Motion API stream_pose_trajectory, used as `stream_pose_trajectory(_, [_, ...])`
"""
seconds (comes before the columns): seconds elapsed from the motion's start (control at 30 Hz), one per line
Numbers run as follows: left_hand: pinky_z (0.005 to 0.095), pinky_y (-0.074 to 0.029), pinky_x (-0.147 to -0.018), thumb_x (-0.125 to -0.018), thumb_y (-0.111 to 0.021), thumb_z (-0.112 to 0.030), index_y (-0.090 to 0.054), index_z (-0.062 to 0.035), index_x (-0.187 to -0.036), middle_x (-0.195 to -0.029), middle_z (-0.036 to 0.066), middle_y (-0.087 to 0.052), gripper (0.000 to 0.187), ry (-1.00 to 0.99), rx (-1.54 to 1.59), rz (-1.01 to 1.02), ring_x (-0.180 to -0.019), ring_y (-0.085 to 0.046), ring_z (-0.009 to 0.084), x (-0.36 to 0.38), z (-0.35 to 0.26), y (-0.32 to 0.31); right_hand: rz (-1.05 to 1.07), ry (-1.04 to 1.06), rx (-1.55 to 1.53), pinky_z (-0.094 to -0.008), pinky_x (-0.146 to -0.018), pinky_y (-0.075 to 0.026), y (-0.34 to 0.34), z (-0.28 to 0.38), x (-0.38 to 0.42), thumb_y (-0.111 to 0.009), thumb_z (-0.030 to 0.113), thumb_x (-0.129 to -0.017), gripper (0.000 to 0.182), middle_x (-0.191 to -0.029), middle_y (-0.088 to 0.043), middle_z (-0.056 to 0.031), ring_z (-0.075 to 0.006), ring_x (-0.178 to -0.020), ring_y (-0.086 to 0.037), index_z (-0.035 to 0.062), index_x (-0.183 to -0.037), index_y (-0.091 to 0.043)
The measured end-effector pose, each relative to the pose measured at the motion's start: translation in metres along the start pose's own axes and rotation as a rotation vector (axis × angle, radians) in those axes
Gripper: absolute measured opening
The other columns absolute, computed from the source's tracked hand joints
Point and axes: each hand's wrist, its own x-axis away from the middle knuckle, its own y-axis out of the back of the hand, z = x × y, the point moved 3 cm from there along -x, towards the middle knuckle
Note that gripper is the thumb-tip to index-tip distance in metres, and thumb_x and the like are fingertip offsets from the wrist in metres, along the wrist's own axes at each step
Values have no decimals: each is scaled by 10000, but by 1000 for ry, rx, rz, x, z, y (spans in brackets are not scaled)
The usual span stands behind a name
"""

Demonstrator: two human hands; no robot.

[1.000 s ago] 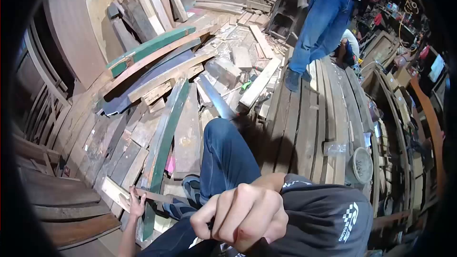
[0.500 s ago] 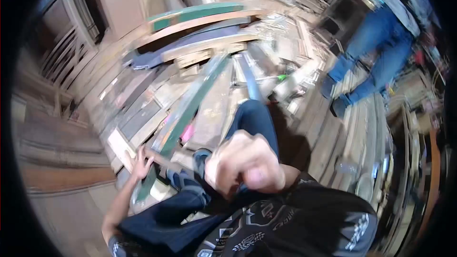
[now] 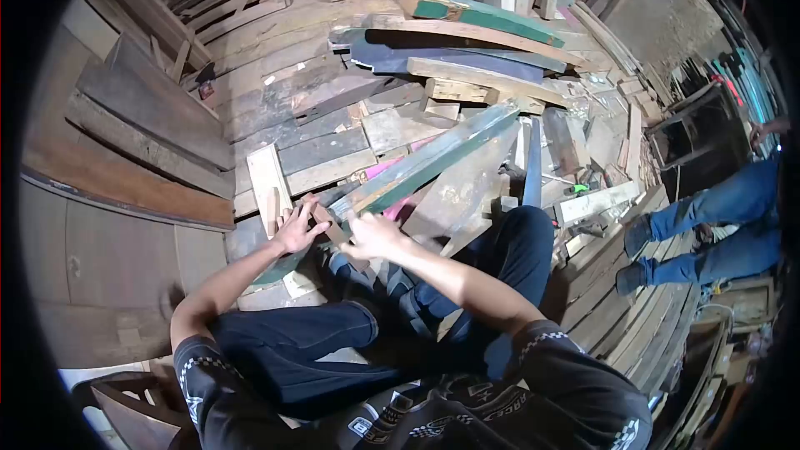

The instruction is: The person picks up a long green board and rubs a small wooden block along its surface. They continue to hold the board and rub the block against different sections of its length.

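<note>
Left hand: fingers spread, the left hand (image 3: 296, 231) is at the upper end of the strip (I cannot tell whether it grips or only rests there).
Right hand: fingers curled, the right hand (image 3: 372, 236) is just beside the strip's right edge, over the beam; whether anything is inside the curl cannot be told.
Hands: near each other but apart, with the strip between them.
Strip: the narrow brown strip (image 3: 335, 233) slants across the near part of the beam.
Beam: the green-sided beam (image 3: 433, 163) runs obliquely over the floor (image 3: 275, 58), its far end near the stacked boards; pink patches show along both long edges.
Pale board: the pale board (image 3: 268, 171) lies left of the beam, beside the left hand.
Stack: beyond the beam's far end lie a green plank (image 3: 496, 22) and a blue panel (image 3: 454, 62).
Other person: jeans-clad legs (image 3: 717, 200) are at the right, well apart from both hands.
</note>
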Motion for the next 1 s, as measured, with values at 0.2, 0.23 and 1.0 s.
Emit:
stream_pose_trajectory(0.2, [599,-259,-1098,-888,-534,-626,-241,-220,-1506,-1427,256,-396,796,-12,101,-43,-1308,-346,517,3,-2,0,-50,-107,-173,-484,-752,-567,-38,20,-9,-688,253,-829,612,-872,-673,-284,-426,-823,-686,-140,-1203,-404])
stream_pose_trajectory(0.23, [595,-262,-1098,-887,-534,-627,-241,-222,-1507,-1423,257,-399,797,35,63,-12,-1299,-356,522,7,-11,7,-62,-59,-184,-471,-722,-570,-49,17,-13,-665,225,-834,560,-862,-668,-294,-426,-796,-685,-145,-1175,-419])
stream_pose_trajectory(1.0, [531,-310,-1099,-752,-705,-607,-303,-51,-1457,-1375,256,-412,984,80,-72,131,-1285,-375,446,22,-10,8,41,-6,93,-538,-754,-529,42,-191,-9,-511,286,-930,458,-890,-629,-354,-496,-857,-641,-86,-1159,-373])
